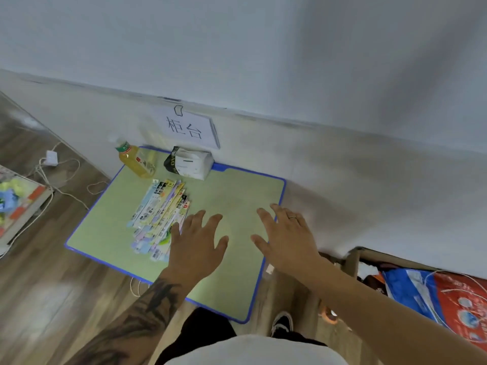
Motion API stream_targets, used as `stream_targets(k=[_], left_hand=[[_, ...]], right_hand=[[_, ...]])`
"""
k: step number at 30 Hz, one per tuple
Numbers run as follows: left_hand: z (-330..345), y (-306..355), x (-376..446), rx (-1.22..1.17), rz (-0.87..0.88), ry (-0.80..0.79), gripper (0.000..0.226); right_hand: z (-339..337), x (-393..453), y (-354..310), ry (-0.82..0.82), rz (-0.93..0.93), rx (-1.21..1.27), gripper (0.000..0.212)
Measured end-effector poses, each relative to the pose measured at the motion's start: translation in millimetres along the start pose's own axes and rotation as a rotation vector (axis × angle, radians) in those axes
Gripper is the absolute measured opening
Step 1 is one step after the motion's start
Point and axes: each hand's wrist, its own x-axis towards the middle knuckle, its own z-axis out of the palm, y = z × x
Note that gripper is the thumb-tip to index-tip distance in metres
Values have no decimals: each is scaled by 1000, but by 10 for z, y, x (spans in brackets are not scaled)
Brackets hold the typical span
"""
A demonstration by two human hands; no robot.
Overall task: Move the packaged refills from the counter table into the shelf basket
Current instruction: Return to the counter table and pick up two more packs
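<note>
Your left hand and right hand hover with fingers spread, holding nothing, ready to scoop the refill packs by the counter's left edge.

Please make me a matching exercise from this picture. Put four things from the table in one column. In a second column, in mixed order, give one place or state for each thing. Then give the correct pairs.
Things:
1. packaged refills
2. drink bottle
3. tissue pack
4. right hand

Places or states:
A. wears a ring, fingers spread
B. below the paper sign, at the far edge of the table
C. fanned out in a pile beside the left hand
D. yellow liquid, at the far left corner

Pairs: 1-C, 2-D, 3-B, 4-A
</note>
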Motion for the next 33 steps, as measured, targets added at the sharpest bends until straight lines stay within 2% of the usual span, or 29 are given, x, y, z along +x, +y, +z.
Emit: stream_targets(k=[6,10,17,23,27,33], left_hand=[[239,-629,220,-37,-88,-27,57],[360,-1140,444,-21,-59,-54,58],[460,-1962,837,-14,82,-115,55],[612,-2474,1164,38,284,-159,58],[653,-2609,1285,77,433,-135,56],[704,-2604,1373,67,501,-195,51]], right_hand=[[296,249,-284,-99,47,47,67],[512,488,-638,-177,94,99,62],[890,1059,-1548,-247,201,234,49],[1220,1637,-2196,-271,457,469,46],[1392,1817,-2448,-266,583,444,33],[1486,1876,-2472,-254,727,547,26]])
